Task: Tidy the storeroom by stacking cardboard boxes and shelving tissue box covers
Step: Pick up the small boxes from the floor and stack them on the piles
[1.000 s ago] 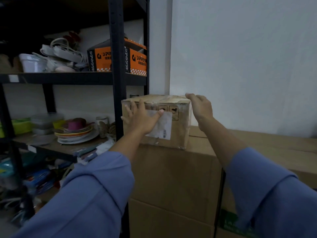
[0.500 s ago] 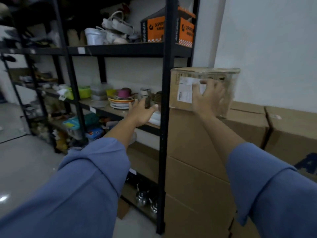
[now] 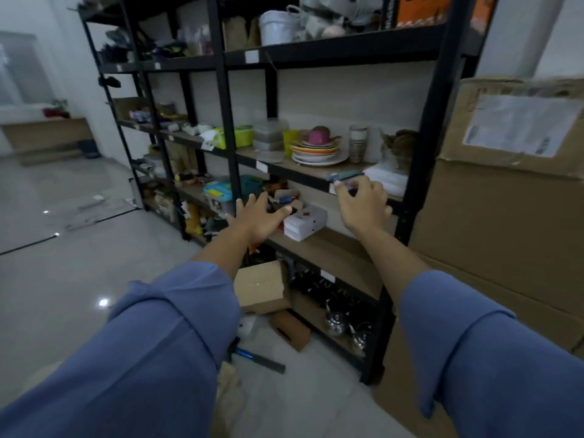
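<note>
**Small cardboard box** (image 3: 518,121): paper label on its near face. It sits on top of the stack of large cartons (image 3: 493,235) at the far right, by the wall. Neither hand touches it.

**Cardboard box** (image 3: 262,289): plain, on the floor at the foot of the black shelving unit (image 3: 423,184), partly under the lowest shelf. Just right of it and nearer lies a brown slotted box (image 3: 290,331), likely a tissue box cover, tilted on the tiles.

**Left hand** (image 3: 259,216): held out in front of the middle shelves, fingers straight and spread apart, holding nothing.

**Right hand** (image 3: 363,203): in front of a shelf edge, fingers loosely curled with nothing in them. The blur hides whether it touches the edge.

**Step in hand, as judged:** going for the next piece on the floor.

**Handling note:**
- Bend low and take the floor box by two opposite sides, one palm on each.
- Draw it clear of the shelf lip before lifting, and keep it level.
- Mind the hammer (image 3: 260,360) lying on the tiles near the feet.

**Surrounding stock:**
- Stacked plates (image 3: 316,151) with a pink cup (image 3: 317,137) on top.
- A white box (image 3: 305,224) on the shelf below.
- Metal kettles (image 3: 336,320) on the bottom shelf.
</note>
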